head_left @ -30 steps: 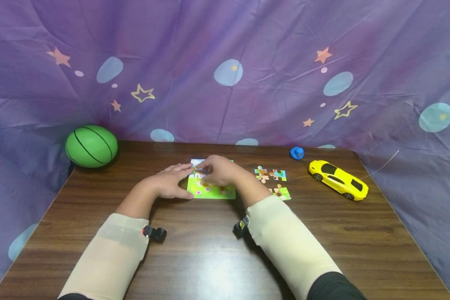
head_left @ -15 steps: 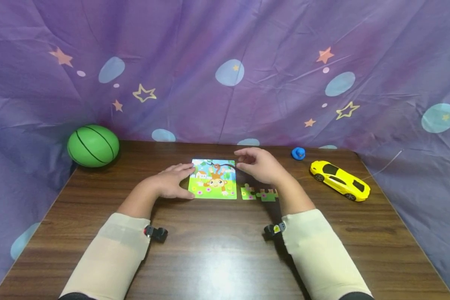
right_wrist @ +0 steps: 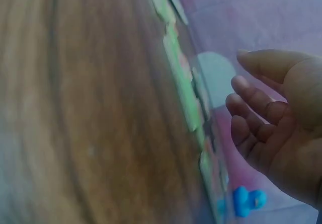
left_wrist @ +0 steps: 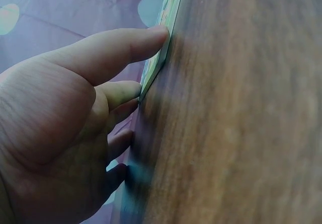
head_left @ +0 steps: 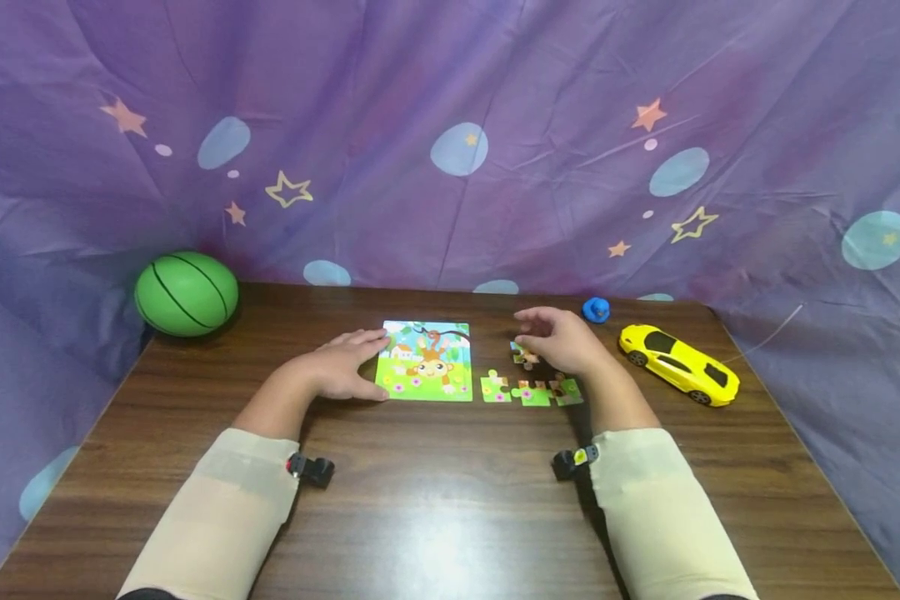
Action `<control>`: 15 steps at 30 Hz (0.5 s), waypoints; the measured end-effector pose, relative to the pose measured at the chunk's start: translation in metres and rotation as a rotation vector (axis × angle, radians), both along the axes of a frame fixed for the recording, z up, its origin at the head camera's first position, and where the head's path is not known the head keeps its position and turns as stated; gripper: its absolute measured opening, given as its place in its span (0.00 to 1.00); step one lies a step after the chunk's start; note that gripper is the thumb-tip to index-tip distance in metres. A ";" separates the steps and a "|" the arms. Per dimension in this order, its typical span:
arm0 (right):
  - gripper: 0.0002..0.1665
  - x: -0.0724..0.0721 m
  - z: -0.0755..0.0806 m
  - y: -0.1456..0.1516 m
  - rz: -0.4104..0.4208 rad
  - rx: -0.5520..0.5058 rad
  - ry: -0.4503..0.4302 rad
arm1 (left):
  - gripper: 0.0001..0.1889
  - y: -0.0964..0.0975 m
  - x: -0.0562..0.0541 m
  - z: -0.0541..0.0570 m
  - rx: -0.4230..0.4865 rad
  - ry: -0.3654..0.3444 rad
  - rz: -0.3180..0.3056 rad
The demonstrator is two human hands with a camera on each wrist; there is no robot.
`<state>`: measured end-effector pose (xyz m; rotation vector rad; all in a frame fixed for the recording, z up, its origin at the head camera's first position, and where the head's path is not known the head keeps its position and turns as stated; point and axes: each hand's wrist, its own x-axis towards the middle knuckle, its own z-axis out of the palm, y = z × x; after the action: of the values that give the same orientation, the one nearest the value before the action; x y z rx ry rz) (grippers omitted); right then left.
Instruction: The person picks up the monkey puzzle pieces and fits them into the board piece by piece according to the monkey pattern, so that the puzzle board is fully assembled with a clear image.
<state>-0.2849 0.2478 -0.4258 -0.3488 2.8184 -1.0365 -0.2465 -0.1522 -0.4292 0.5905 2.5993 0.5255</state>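
Observation:
My left hand (head_left: 342,367) lies at the left edge of a square puzzle picture board (head_left: 427,389) showing a hanging monkey. Its thumb and fingertips touch the board's edge; in the left wrist view the thumb (left_wrist: 136,45) rests at the near corner. Over the loose pieces to the right hovers my right hand (head_left: 562,340), fingers loosely bent and nothing between them. Beneath it is a puzzle piece (head_left: 523,358) with blue and brown print, partly covered. In front of that lies a row of green-edged puzzle pieces (head_left: 534,395), raised above the table's grain in the right wrist view.
A blue rubber duck (head_left: 596,310) stands behind the right hand, with a yellow toy car (head_left: 678,365) to its right. The green ball (head_left: 186,294) sits at the table's back left corner. Behind the wooden table (head_left: 390,508) hangs a purple curtain (head_left: 390,167).
My right hand has moved right, from over the board to above the loose pieces, uncovering the monkey picture and the front row of pieces. My left hand has stayed at the board's edge.

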 end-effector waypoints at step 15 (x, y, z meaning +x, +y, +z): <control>0.33 -0.006 -0.013 0.029 0.022 0.036 -0.103 | 0.54 0.001 0.001 0.001 0.002 -0.010 0.007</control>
<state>-0.2913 0.2768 -0.4385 -0.3123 2.7318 -0.9693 -0.2458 -0.1512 -0.4281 0.5786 2.5921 0.5321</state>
